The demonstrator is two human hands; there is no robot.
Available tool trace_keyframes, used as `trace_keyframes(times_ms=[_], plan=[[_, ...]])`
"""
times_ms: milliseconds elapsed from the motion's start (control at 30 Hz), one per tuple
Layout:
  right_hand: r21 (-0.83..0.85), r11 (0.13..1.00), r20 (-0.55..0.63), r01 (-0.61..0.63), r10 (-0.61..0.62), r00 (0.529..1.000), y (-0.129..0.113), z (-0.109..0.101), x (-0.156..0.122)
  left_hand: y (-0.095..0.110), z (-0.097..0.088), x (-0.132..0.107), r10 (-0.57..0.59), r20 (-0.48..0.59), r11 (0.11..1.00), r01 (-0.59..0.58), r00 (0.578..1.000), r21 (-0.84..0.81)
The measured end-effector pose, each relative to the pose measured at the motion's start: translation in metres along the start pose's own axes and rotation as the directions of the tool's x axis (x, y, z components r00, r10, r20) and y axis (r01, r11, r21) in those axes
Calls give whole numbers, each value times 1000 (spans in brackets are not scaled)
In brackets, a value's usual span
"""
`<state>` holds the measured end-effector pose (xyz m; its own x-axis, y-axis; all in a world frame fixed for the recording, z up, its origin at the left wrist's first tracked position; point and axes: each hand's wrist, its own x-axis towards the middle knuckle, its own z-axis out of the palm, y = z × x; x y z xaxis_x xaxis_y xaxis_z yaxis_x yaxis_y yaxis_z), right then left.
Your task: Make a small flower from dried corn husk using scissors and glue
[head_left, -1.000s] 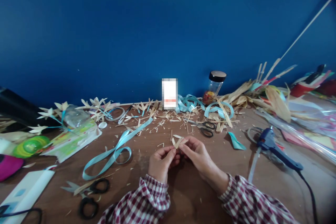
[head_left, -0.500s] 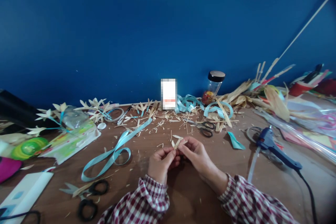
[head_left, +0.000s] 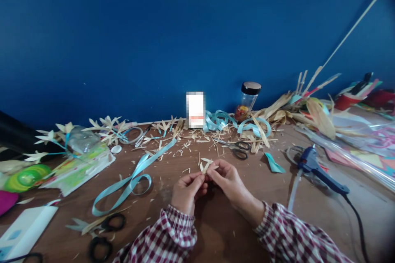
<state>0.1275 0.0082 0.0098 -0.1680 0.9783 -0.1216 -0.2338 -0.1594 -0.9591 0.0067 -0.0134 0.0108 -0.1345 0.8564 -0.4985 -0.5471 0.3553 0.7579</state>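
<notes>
Both my hands meet over the middle of the brown table (head_left: 222, 234). My left hand (head_left: 187, 191) and my right hand (head_left: 228, 178) pinch a small bundle of pale dried-husk strips (head_left: 206, 165) between their fingertips; the strips fan upward above the fingers. Both sleeves are red-and-white check. A looped light-blue ribbon (head_left: 132, 178) lies just left of my left hand. Small scissors (head_left: 239, 150) lie beyond my right hand among husk scraps.
A blue glue gun (head_left: 317, 170) with its cord lies at right. Black-handled scissors (head_left: 103, 234) lie at front left. A black-lidded jar (head_left: 248, 100), ribbon coils and husk piles line the blue wall. Husk flowers (head_left: 108, 127), a green roll and packets crowd the left.
Both hands stay together on the husk strips with only slight finger shifts. The view has drifted a little to the right, so everything sits slightly further left.
</notes>
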Motion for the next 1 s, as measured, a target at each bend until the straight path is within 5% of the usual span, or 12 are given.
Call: trace_keyframes(times_ms=[1000], plan=[[-48,998,-8,26,-26,1000,-1,3,-1,-1,1,0,24,-17,998,-23,1000,61]])
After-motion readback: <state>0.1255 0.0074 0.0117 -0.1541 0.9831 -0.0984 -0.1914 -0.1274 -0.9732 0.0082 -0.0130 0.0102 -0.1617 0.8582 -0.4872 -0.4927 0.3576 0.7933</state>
